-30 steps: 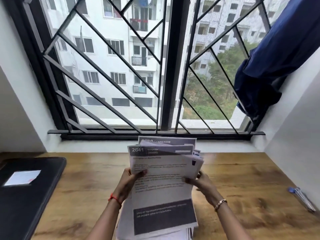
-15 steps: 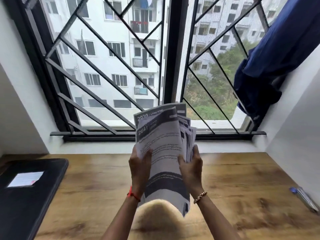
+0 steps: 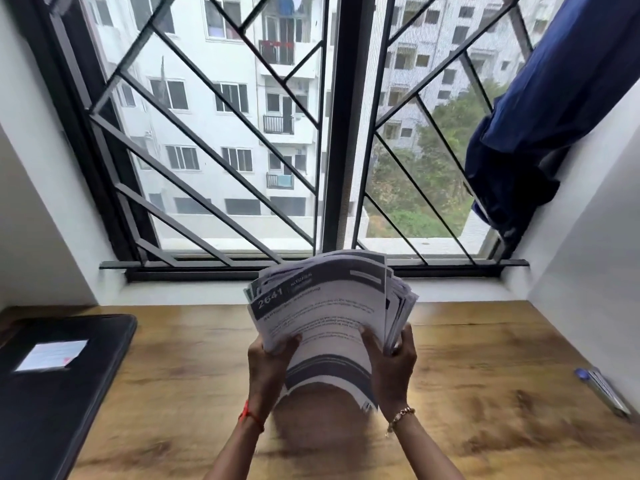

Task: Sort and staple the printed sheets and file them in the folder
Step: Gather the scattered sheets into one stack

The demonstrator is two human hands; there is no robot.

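Observation:
A thick stack of printed sheets (image 3: 325, 313) with dark header bands, the top one marked 2641, stands tilted up over the middle of the wooden table (image 3: 485, 341). My left hand (image 3: 268, 362) grips its left edge, thumb on the front page. My right hand (image 3: 393, 362) grips the right edge, where the sheets fan out unevenly. The stack's lower edge hangs above the table. A black folder (image 3: 62, 393) with a white label lies flat at the table's left edge. A stapler (image 3: 604, 391), blue-tipped and silver, lies near the right wall.
A barred window (image 3: 332, 133) and its sill (image 3: 311, 268) run along the table's far side. A dark blue curtain (image 3: 554, 116) hangs bunched at the upper right. White walls close in on both sides of the table.
Both hands lifted the stack off the table and stood it upright, then lowered and tilted it back a little. The hands moved in closer along the stack's side edges.

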